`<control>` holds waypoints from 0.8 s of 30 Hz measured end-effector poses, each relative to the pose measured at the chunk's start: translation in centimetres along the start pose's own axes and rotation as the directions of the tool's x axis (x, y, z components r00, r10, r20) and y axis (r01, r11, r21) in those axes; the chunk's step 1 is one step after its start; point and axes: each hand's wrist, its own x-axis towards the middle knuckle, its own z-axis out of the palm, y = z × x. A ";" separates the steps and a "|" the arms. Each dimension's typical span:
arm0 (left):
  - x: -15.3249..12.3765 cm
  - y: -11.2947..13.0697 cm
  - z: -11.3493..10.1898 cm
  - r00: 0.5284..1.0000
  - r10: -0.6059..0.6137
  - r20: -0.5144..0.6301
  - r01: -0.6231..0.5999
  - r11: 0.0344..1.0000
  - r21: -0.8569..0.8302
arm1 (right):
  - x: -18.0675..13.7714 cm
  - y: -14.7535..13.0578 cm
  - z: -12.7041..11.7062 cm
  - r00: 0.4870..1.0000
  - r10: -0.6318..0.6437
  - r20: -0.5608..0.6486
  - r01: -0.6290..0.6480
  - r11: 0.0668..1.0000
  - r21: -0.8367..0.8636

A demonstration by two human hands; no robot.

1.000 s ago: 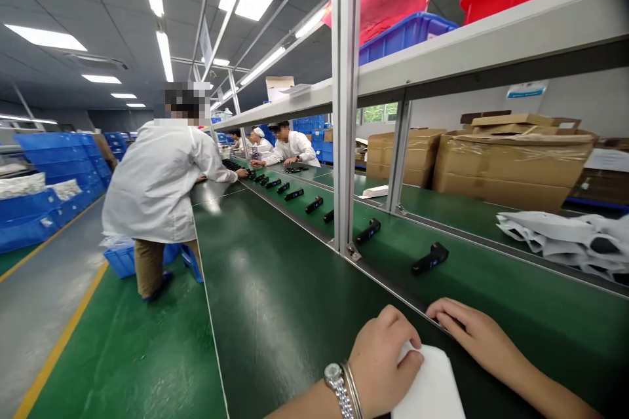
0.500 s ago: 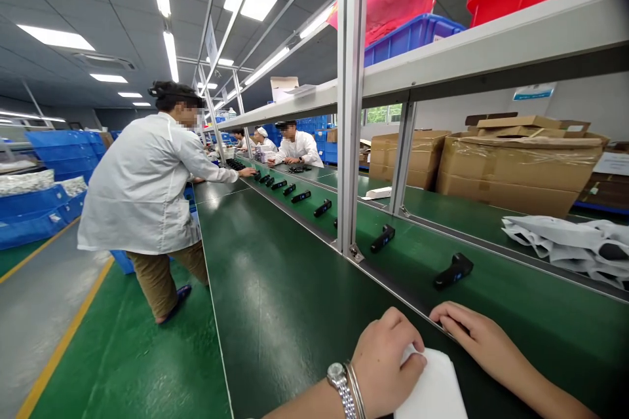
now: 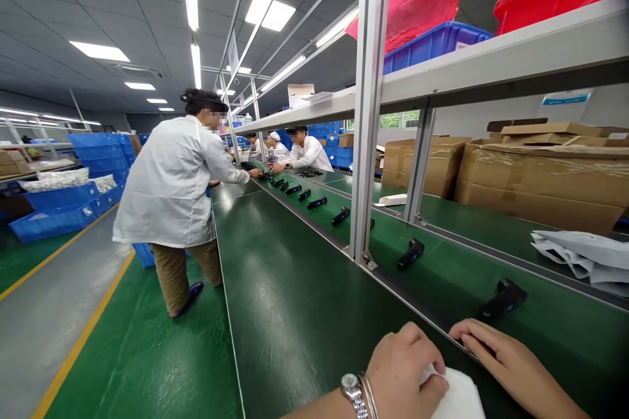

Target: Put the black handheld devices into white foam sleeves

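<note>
My left hand point(image 3: 407, 370), with a watch and bangles at the wrist, is closed on the edge of a folded white sheet point(image 3: 464, 396) that looks like cloth or paper. The sheet lies on the dark green worktop at the bottom of the view. To its right, my right hand point(image 3: 511, 360) rests on the metal strip beside the belt, fingers loosely stretched, nothing visible in them. Just beyond that hand, apart from it, a black handheld device point(image 3: 504, 299) with a bent head lies on the green belt. Another such device point(image 3: 411, 254) lies farther up.
Several more black devices run along the belt point(image 3: 452, 275). A metal post point(image 3: 369, 111) carries a shelf with blue point(image 3: 435, 42) and red bins. Cardboard boxes point(image 3: 535, 177) and white fabric point(image 3: 580, 258) are at right. A co-worker point(image 3: 170, 177) reaches to the belt at left; others sit farther back.
The view has turned slightly left. The black devices have come nearer along the belt, the closest now just past my right hand. Both hands keep nearly the same pose.
</note>
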 end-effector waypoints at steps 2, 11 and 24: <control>0.0 -0.1 0.1 1.000 0.001 -0.005 -0.001 1.000 0.002 | 0.0 -0.1 -0.1 1.000 -0.008 -0.015 0.008 1.000 -0.004; 0.0 -0.5 0.7 0.999 0.036 -0.001 -0.036 0.998 0.044 | 0.0 -0.8 -0.1 0.998 -0.030 -0.056 0.029 0.999 -0.022; 0.0 -0.7 0.8 0.999 0.044 0.021 -0.045 0.998 0.051 | 0.0 -0.7 0.0 0.998 -0.035 -0.054 0.031 0.998 -0.063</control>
